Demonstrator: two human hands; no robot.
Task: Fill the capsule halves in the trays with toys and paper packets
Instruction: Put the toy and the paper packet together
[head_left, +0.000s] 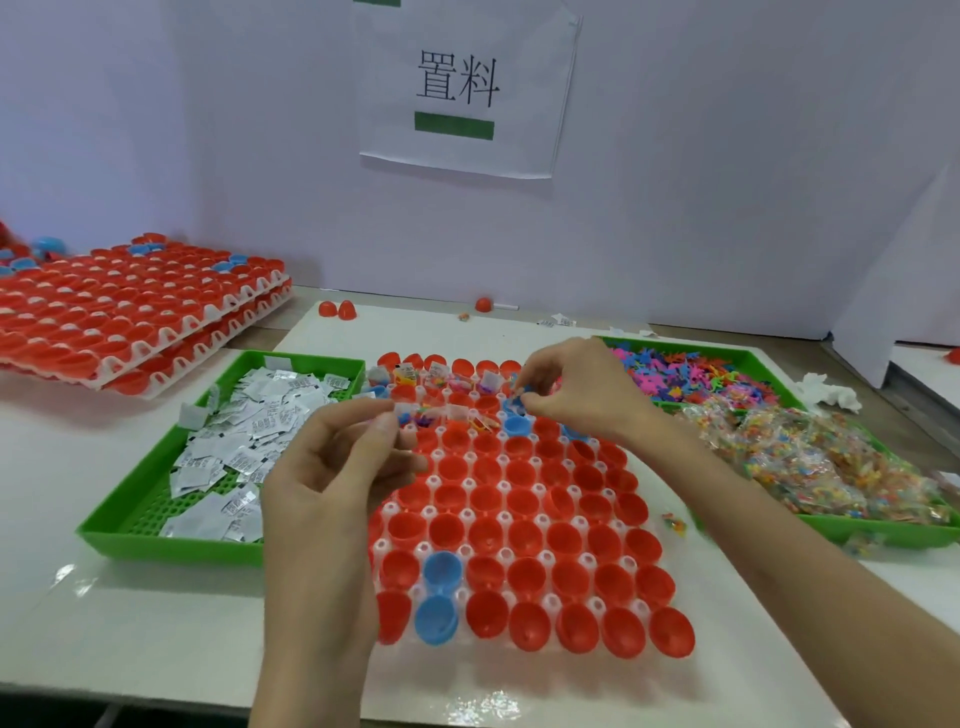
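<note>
Red and blue plastic capsule halves (521, 512) sit mouth-up in the clear plastic tray (548, 558), white paper packets (249, 431) and coloured plastic toys (691, 374) flanking for short reaches; left hand (332, 467) pinches a likely packet, right hand (576, 400) a small blurred item.

We note a white table (62, 467) carrying a capsule tray (503, 486) centrally, a green packet tray (171, 546) left, green toy trays (883, 536) right, and stacked trays (208, 313) far left.
</note>
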